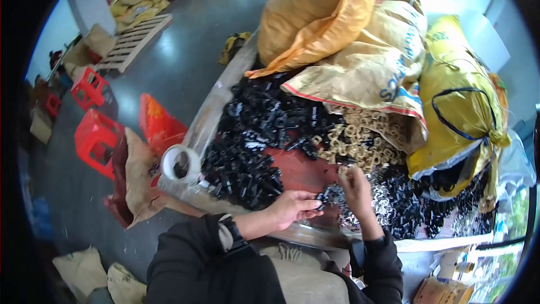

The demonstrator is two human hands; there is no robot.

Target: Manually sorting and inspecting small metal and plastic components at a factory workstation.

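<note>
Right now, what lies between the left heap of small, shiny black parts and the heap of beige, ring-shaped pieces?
In the head view, a mostly bare red surface separates the black heap from the beige pieces; farther back, they meet.

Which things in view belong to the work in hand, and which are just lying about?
Apparently in the work:
left hand, pinching a small black part
right hand, by the tan pieces
loose black parts
silvery pieces

Apparently just lying about:
red stools
wooden pallet
white roll

Cut off, lower left: black fabric sleeve [183,259]. Partly hidden by bare left hand [289,209], below centre: small black plastic piece [321,197]. Blurred: grip of bare right hand [356,192].
</note>
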